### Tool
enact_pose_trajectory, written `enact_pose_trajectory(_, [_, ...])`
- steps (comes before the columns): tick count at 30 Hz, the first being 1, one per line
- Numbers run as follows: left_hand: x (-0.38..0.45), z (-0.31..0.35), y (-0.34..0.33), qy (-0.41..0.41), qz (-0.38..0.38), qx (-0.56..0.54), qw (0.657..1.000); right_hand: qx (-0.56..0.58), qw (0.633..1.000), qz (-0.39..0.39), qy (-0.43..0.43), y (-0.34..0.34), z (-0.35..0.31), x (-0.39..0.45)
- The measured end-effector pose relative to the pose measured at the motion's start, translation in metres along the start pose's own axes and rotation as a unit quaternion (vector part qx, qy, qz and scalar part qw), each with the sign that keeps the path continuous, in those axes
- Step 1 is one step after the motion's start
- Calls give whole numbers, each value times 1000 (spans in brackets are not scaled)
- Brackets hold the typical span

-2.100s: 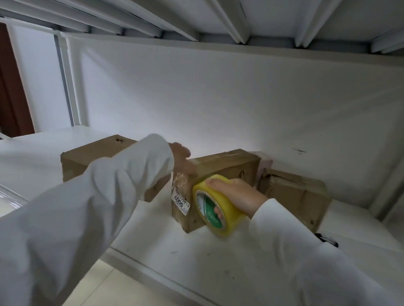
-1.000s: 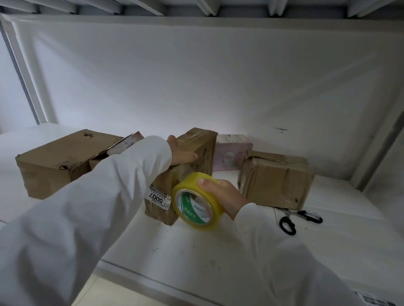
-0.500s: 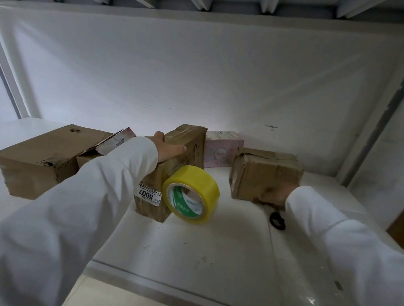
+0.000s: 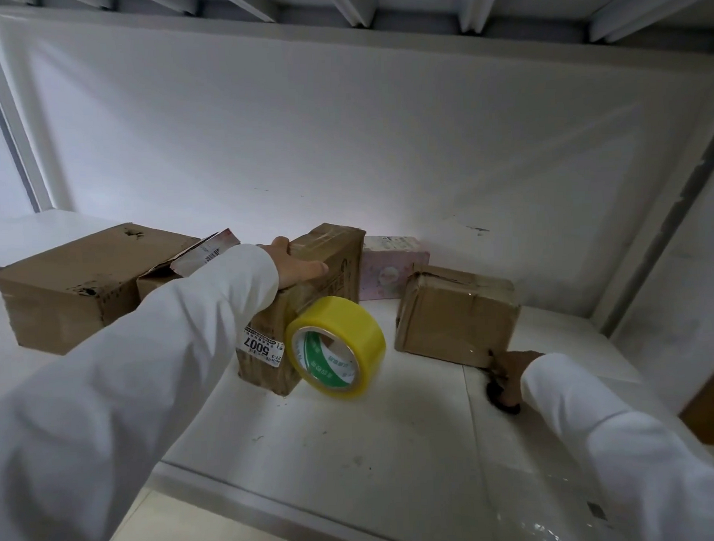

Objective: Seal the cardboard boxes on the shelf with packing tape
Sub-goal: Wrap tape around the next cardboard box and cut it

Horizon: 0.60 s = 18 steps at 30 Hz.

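My left hand presses flat on top of the middle cardboard box, which carries a "5007" label. A yellow tape roll leans tilted against that box's right side with no hand on it, a strip running up onto the box. My right hand is low at the front corner of the right cardboard box. Its fingers curl over the black scissors lying on the shelf. The sleeve hides most of that hand.
A large cardboard box stands at the left, with a smaller open-flapped box beside it. A pink box sits against the back wall. The white shelf has its front edge near me and an upright post at the right.
My right hand let go of the tape roll and moved right, down onto the scissors. The roll stays leaning on the middle box. My left hand keeps pressing the box top.
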<state>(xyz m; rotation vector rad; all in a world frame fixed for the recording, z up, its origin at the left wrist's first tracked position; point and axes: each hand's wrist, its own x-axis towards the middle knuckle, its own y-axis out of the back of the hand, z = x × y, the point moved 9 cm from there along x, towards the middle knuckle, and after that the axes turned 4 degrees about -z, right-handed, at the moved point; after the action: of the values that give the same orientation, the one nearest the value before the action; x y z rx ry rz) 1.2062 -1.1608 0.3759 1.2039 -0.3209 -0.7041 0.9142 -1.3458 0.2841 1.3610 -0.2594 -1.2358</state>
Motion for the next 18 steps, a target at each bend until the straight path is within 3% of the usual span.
enact_pose_trajectory(3, [0,0,0,-13,-16,2,1000,13,997,-60,46,2,-1,-14])
enact_pose_trajectory(5, [-3,0,-1,-24,-32,0,999,93,984,-111,100,2,-5,-19])
enact_pose_trajectory(9, [-12,7,-2,-77,-59,-8,995,324,894,-127,284,31,-29,-31])
enact_pose_trajectory(13, [-22,15,-2,-122,-79,0,989,385,815,-86,425,77,-59,-59])
enact_pose_trajectory(15, [-24,14,-1,-127,-75,-2,989,375,803,-93,454,88,-76,-65])
enact_pose_trajectory(18, [-26,13,0,-128,-70,-22,989,336,821,-80,455,100,-95,-62])
